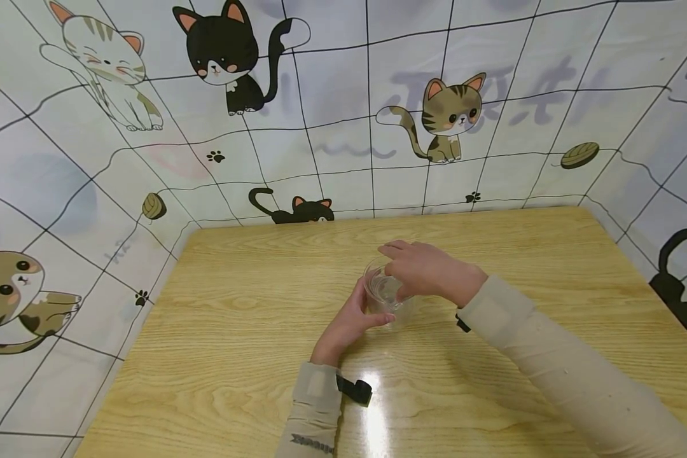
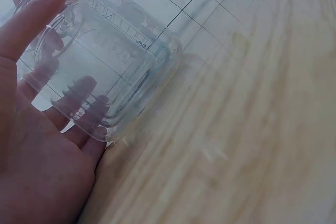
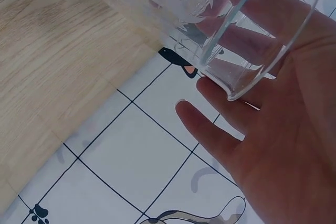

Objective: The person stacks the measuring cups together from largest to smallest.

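A clear measuring cup (image 1: 388, 289) stands near the middle of the wooden table, with a pouring lip at its rim (image 3: 229, 96) and pale scale marks on its wall (image 2: 118, 19). Several curved clear edges overlap inside it. My left hand (image 1: 352, 318) holds its near left side, thumb in front and fingers behind, seen through the wall in the left wrist view. From the right, my right hand (image 1: 426, 272) comes over the top and grips at the rim. Some of its fingers show through the clear wall in the right wrist view, while two others (image 3: 207, 129) extend outside the cup.
The light wooden table (image 1: 235, 318) reaches back to a white cloth wall (image 1: 343, 146) printed with cats and grid lines. Similar cloth stands along the left and right sides. Each wrist carries a black strap (image 1: 355, 389).
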A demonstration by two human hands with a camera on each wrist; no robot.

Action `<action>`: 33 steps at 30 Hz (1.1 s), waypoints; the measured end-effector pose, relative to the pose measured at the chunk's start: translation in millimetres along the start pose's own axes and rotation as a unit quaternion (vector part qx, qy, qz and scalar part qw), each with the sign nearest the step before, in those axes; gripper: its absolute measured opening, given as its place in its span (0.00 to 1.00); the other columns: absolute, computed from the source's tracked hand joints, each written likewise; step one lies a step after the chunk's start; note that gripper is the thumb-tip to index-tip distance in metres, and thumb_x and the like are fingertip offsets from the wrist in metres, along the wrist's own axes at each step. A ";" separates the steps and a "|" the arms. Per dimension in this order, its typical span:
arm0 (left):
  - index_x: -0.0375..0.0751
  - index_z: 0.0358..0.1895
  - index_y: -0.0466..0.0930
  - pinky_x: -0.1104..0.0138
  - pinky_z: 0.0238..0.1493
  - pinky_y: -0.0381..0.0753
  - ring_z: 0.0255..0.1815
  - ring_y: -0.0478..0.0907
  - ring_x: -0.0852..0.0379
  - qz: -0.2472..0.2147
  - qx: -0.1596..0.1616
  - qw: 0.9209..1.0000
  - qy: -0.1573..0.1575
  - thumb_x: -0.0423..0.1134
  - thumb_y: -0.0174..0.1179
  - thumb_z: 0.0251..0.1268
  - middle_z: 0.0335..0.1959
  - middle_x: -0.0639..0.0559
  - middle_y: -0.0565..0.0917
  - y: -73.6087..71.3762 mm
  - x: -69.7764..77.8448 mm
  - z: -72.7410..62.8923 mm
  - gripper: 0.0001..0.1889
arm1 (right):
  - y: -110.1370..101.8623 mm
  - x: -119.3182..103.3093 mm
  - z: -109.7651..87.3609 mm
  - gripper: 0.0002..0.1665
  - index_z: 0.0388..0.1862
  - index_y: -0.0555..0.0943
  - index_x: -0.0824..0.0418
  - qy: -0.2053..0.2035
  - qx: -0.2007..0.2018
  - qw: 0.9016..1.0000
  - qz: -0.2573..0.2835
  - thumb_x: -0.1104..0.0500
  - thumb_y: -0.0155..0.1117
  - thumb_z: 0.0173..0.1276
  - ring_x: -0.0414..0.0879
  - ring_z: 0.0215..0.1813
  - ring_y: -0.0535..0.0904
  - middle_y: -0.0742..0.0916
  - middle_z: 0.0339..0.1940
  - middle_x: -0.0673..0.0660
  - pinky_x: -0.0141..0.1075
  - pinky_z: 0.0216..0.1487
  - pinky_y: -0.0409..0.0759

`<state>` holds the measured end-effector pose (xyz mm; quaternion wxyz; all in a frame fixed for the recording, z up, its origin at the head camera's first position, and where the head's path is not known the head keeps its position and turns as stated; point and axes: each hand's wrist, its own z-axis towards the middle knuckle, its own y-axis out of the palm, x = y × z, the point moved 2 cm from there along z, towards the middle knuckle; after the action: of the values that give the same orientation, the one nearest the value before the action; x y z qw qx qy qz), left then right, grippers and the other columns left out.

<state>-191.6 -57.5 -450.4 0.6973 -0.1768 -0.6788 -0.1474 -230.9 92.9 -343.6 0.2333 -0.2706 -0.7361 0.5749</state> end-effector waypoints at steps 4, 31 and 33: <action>0.56 0.68 0.48 0.57 0.65 0.44 0.68 0.46 0.64 -0.004 -0.003 1.000 0.003 0.37 0.67 0.48 0.67 0.60 0.55 0.2 -0.4 -0.6 0.45 | 2.0 1.6 -0.1 0.26 0.45 0.81 0.58 -0.002 0.011 1.000 0.020 0.46 0.69 0.49 0.56 0.66 0.56 0.63 0.67 0.61 0.49 0.59 0.63; 0.67 0.65 0.49 0.58 0.65 0.44 0.67 0.46 0.67 0.015 -0.005 1.000 0.014 0.44 0.68 0.47 0.66 0.67 0.56 -4.2 -26.8 3.9 0.44 | 33.1 4.8 -11.8 0.26 0.50 0.70 0.56 0.038 0.096 0.951 0.290 0.39 0.52 0.62 0.50 0.53 0.73 0.62 0.67 0.54 0.45 0.52 0.70; 0.67 0.66 0.48 0.58 0.65 0.44 0.67 0.46 0.67 0.017 -0.004 1.000 0.013 0.44 0.68 0.47 0.66 0.66 0.55 -4.1 -26.9 3.8 0.44 | 35.2 4.6 -14.3 0.30 0.55 0.69 0.55 0.045 0.105 0.947 0.300 0.38 0.52 0.62 0.50 0.57 0.70 0.62 0.67 0.53 0.46 0.55 0.68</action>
<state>-197.8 -60.3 -477.0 0.7081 -0.1893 -0.6657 -0.1402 -220.3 113.0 -374.4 0.1097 -0.4784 -0.5449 0.6798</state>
